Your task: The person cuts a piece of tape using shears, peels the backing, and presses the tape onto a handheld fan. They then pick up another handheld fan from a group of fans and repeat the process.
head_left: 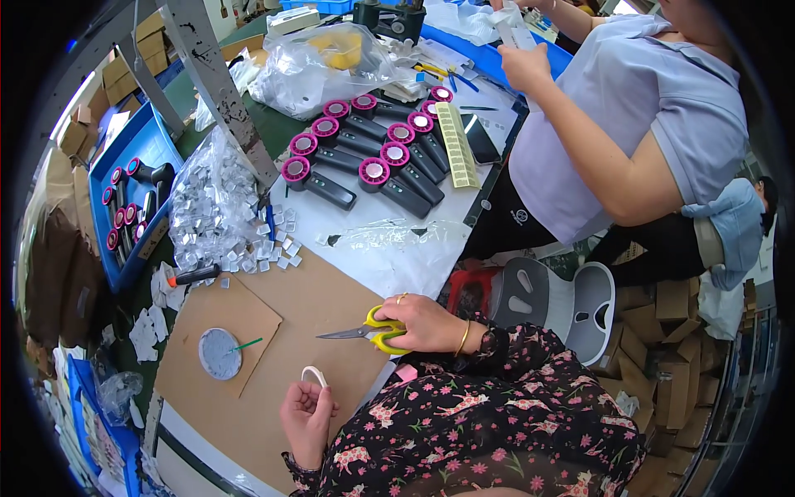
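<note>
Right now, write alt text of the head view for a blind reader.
A person's right hand holds yellow-handled metal scissors, and the left hand a white ring-shaped object, over flat brown board. On the board rest a round grey disc and a thin green stick; beyond lie black-handled devices with pink-rimmed heads, near someone in a pale lilac shirt.

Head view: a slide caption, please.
Right hand holds yellow-handled scissors, left hand a white ring, pink-rimmed handheld devices beyond.

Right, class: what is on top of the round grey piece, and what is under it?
A thin green stick extends partly over the round grey piece, one end reaching past its edge. Cardboard shows around it; whatever lies directly beneath is covered and cannot be seen.
</note>
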Demonstrator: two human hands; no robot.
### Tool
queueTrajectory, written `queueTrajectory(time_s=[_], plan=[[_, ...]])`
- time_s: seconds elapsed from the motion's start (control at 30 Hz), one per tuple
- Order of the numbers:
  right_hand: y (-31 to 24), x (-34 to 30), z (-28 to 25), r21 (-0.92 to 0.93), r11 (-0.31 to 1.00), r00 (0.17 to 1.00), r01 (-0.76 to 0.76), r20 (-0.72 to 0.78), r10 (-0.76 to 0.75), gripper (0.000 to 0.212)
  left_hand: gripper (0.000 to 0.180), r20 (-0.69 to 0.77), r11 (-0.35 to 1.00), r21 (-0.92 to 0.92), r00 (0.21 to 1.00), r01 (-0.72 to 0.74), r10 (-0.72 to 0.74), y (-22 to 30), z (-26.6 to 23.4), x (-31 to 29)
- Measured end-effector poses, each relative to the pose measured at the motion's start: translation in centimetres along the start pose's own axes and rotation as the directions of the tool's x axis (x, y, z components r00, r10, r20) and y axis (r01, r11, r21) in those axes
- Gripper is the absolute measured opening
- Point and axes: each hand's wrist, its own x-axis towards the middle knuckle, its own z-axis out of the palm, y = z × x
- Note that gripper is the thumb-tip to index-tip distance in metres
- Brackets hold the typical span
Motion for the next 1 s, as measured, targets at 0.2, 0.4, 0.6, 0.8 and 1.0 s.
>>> queueTrajectory(time_s=[0.2, 0.4, 0.6, 0.8, 1.0], plan=[[0.16, -0.14, 0.18, 0.0, 1.0, 1.0, 0.026, -0.017, -0.026, 0.034, 0.012, 0.0, 1.0, 0.008, 1.0, 0.002, -0.002, 0.04, 0.27, -0.03], [0.15, -0.21, 0.06, -0.008, 1.0, 1.0, 0.021, -0.013, -0.021, 0.034, 0.012, 0.005, 1.0, 0.005, 1.0, 0.007, -0.007, 0.1, 0.33, -0.01], [0.02, -0.22, -0.03, -0.017, 1.0, 1.0, 0.009, 0.003, -0.009, 0.035, 0.014, 0.017, 0.999, -0.008, 0.999, 0.031, -0.031, 0.16, 0.36, -0.11], [0.19, -0.22, 0.06, -0.015, 1.0, 1.0, 0.015, 0.001, -0.015, 0.035, 0.014, 0.03, 1.0, -0.008, 0.999, 0.018, -0.017, 0.14, 0.48, -0.03], [0.41, -0.32, 0.13, -0.025, 0.999, 1.0, 0.022, 0.018, -0.021, 0.035, 0.014, 0.036, 1.0, 0.003, 0.999, -0.007, 0.007, -0.26, 0.48, 0.04]])
